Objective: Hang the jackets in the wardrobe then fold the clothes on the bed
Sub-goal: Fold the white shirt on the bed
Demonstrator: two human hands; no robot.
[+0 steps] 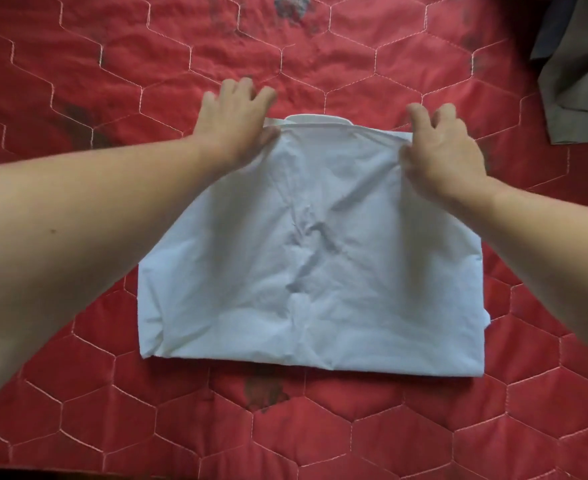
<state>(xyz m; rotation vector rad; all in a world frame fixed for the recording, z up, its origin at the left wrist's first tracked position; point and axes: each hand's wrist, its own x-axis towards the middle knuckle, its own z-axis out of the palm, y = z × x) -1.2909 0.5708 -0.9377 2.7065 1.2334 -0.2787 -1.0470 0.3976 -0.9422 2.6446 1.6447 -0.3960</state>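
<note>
We see the white shirt point(320, 254), folded, lying flat on the red bed point(112, 64). L hand point(237, 123) & R hand point(441, 150) each pinch one collar-end corner of the shirt. Grey garment point(576, 81): well apart, beyond shirt's R corner.

Soft even daylight, faint shadows, slight overall blur, wide-angle stretching at edges

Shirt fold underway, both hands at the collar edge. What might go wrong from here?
1. The white shirt is bunched into creases at its middle. Folding over them would likely set the wrinkles.
2. The left hand and right hand grip only the collar-edge corners. A lift may let the tucked layers spill, and fabric pokes out at the near right corner.
</note>
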